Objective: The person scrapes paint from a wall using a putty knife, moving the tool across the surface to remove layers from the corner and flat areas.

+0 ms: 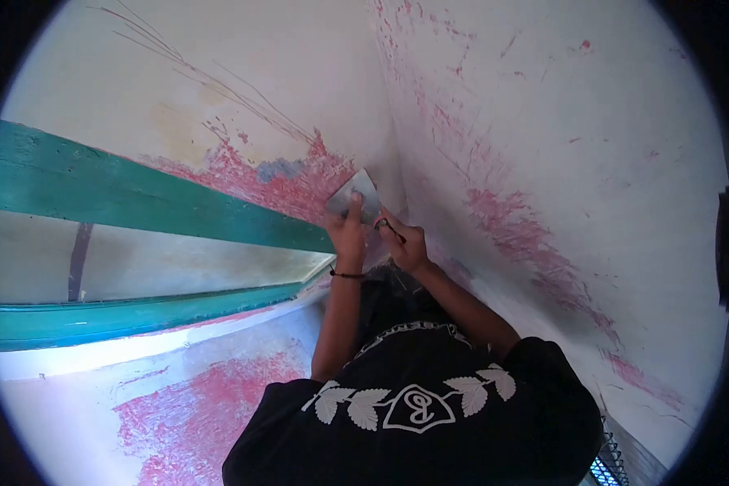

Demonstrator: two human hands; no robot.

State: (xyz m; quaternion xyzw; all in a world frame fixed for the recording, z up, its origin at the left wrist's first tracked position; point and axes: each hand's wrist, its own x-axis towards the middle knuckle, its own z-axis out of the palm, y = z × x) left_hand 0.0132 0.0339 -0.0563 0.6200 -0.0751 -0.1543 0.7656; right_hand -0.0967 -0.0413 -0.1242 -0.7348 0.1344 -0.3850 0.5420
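A scraper [368, 188] with a wide metal blade lies against the wall near the corner, where pink-red patches show. My right hand [407, 245] is closed around its dark handle, which has a bit of red by the blade. My left hand [347, 236] grips the blade, one finger stretched over its face and the other fingers mostly hidden. The blade's edge meets the rough pink patch [296, 188] on the left wall. A dark band circles my left wrist.
A green wooden beam [154, 194] runs from the left close to my left hand, with a second green rail [138, 317] below it. The right wall [607, 162] carries pink scuffs. Metal mesh [609, 460] shows at lower right.
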